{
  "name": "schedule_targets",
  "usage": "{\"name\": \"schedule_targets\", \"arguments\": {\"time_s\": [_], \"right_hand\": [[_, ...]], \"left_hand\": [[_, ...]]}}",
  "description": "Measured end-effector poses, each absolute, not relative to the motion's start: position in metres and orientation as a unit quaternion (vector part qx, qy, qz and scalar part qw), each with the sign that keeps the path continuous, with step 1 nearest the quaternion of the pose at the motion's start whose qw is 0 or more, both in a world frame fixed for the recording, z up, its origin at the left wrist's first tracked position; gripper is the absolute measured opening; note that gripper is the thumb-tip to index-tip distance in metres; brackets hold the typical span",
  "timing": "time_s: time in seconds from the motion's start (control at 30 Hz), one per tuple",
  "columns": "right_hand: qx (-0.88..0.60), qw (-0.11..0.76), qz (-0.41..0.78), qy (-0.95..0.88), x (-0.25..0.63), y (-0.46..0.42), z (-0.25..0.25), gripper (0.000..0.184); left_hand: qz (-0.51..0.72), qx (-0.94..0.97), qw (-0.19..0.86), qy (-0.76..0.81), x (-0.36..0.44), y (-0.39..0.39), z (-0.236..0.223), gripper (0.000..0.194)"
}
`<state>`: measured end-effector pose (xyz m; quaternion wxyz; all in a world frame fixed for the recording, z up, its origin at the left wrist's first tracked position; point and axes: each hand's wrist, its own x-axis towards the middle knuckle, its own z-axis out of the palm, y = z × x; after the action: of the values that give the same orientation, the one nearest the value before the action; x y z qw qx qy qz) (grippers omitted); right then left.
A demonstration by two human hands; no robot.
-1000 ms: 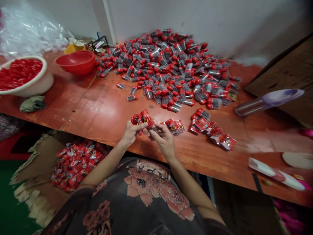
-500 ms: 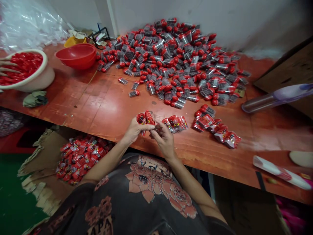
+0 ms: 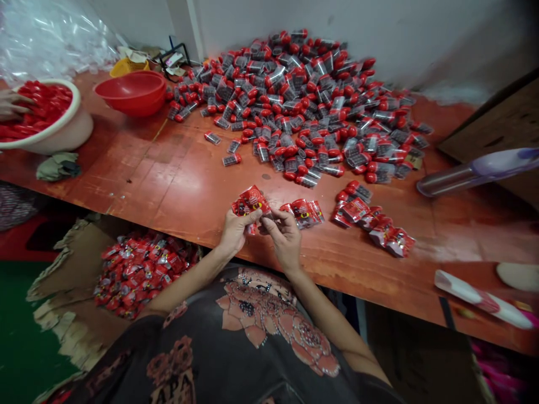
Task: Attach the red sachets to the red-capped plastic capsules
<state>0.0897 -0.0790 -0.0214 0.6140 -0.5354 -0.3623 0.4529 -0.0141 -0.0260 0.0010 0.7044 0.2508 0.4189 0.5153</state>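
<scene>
Near the table's front edge, my left hand [image 3: 236,229] is closed around small red printed packets [image 3: 252,197], thumb on top. My right hand [image 3: 287,233] pinches at the right edge of these packets; its fingertips partly hide what lies between them. Just beyond my right hand lies a short row of similar red packets [image 3: 307,212] on the table. Further right is another line of red packets [image 3: 381,229], with a few clear tubes with red caps [image 3: 357,191] at its far end.
A large heap of red-capped clear tubes [image 3: 290,101] covers the table's back. At left stand a red bowl [image 3: 130,92] and a white tub [image 3: 80,120], with another person's hand [image 3: 14,105] in its red pieces. A carton [image 3: 63,280] of packets sits below. A purple-handled tube [image 3: 475,168] lies right.
The packets in my left hand have turned so more of the printed front faces up. My right fingers have shifted slightly along their edge. The other person's hand has moved within the tub.
</scene>
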Motion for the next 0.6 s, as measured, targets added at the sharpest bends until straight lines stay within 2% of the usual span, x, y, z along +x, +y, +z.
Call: {"name": "schedule_targets", "arguments": {"time_s": [0.13, 0.3, 0.47, 0.6], "right_hand": [[-0.521, 0.611, 0.472, -0.364, 0.089, -0.079, -0.019, 0.03], [-0.534, 0.599, 0.433, -0.41, 0.089, -0.082, -0.02, 0.041], [-0.541, 0.566, 0.427, -0.452, 0.095, -0.083, -0.024, 0.039], [-0.539, 0.586, 0.417, -0.439, 0.095, -0.081, -0.024, 0.029]], "left_hand": [[0.49, 0.279, 0.714, 0.415, -0.02, -0.02, 0.004, 0.031], [0.43, 0.331, 0.714, 0.443, -0.025, -0.017, 0.007, 0.026], [0.392, 0.354, 0.731, 0.432, -0.029, -0.012, 0.005, 0.042], [0.448, 0.317, 0.728, 0.411, -0.025, -0.01, 0.004, 0.053]]}}
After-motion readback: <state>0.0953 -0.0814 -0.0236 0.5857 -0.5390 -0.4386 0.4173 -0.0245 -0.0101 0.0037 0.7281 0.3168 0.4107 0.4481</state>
